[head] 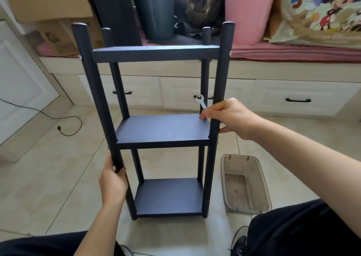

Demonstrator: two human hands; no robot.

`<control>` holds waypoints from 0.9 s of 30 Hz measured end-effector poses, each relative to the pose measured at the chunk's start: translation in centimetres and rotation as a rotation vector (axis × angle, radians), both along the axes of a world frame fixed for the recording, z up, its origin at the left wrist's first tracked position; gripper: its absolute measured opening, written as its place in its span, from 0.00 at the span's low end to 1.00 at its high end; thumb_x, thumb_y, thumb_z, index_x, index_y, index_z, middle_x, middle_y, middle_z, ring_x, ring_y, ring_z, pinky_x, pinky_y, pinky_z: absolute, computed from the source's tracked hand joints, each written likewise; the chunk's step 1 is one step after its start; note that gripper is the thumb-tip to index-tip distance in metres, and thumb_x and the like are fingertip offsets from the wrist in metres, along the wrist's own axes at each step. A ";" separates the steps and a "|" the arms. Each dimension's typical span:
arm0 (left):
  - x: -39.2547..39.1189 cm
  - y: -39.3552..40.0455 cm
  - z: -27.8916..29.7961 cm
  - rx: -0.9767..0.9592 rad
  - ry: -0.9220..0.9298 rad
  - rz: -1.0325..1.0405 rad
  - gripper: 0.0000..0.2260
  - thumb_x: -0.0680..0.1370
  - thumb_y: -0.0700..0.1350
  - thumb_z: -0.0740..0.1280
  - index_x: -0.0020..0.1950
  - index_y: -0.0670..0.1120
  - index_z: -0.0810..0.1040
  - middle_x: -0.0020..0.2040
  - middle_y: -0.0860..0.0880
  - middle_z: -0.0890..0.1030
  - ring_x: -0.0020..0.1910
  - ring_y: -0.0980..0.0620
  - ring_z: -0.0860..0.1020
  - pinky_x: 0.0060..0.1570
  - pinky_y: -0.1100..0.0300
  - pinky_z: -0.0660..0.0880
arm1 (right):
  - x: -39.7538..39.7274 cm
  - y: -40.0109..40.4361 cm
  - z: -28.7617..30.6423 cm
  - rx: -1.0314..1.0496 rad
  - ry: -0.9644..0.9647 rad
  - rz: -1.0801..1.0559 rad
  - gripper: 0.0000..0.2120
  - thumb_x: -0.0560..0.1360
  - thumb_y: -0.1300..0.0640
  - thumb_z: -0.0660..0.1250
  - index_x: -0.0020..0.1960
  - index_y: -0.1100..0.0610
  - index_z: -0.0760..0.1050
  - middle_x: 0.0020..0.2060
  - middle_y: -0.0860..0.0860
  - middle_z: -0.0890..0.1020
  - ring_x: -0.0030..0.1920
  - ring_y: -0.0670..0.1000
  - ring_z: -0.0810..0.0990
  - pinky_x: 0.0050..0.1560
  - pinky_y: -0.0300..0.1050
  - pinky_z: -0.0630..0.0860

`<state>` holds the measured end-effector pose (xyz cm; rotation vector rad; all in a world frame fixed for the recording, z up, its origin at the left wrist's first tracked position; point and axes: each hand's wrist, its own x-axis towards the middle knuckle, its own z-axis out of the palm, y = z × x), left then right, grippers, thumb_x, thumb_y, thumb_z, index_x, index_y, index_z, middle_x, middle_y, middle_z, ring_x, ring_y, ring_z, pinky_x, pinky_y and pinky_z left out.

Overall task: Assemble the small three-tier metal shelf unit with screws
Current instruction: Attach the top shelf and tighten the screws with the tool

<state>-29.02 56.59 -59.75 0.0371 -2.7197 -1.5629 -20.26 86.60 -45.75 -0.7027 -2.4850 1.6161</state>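
Observation:
A dark three-tier metal shelf unit [162, 130] stands upright on the tiled floor in front of me, with four posts and three shelves. My left hand [113, 183] grips the front left post just below the middle shelf. My right hand [232, 117] wraps around the front right post above the middle shelf and pinches a small white flat wrench [201, 101] that points up and away. Silver screw heads show at the post joints of the top shelf [156, 55].
A clear plastic tray [245, 183] lies on the floor to the right of the shelf. Behind stands a white drawer bench [293, 95] carrying a grey bin, a pink bin and cardboard boxes. A black cable [64, 126] trails on the left floor. My knees are at the bottom.

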 end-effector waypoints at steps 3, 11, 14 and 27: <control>0.0 0.0 -0.4 0.025 -0.008 0.021 0.27 0.81 0.31 0.62 0.77 0.52 0.67 0.54 0.49 0.79 0.57 0.40 0.80 0.58 0.47 0.76 | -0.2 -0.7 0.3 0.022 -0.002 0.008 0.08 0.76 0.51 0.70 0.39 0.49 0.86 0.56 0.63 0.80 0.56 0.62 0.78 0.53 0.56 0.82; 0.4 1.2 0.8 -0.128 -0.089 0.030 0.38 0.81 0.34 0.62 0.83 0.48 0.43 0.71 0.38 0.73 0.64 0.33 0.74 0.56 0.44 0.74 | -0.5 -2.1 1.1 0.126 0.060 0.067 0.09 0.76 0.51 0.69 0.40 0.49 0.86 0.50 0.66 0.80 0.51 0.62 0.79 0.46 0.61 0.83; 2.2 2.4 1.6 -0.102 -0.119 -0.003 0.35 0.81 0.36 0.63 0.83 0.46 0.48 0.77 0.40 0.67 0.70 0.36 0.72 0.61 0.47 0.71 | -1.1 -3.5 1.8 0.213 0.159 0.104 0.08 0.77 0.52 0.69 0.42 0.51 0.86 0.42 0.61 0.83 0.45 0.58 0.81 0.41 0.58 0.83; 8.6 5.1 4.1 0.417 -0.052 -0.265 0.08 0.83 0.52 0.61 0.51 0.51 0.77 0.38 0.57 0.80 0.38 0.59 0.78 0.40 0.72 0.73 | -4.3 -10.2 4.2 0.172 0.386 0.132 0.08 0.79 0.54 0.67 0.51 0.55 0.85 0.39 0.50 0.83 0.43 0.54 0.83 0.39 0.49 0.84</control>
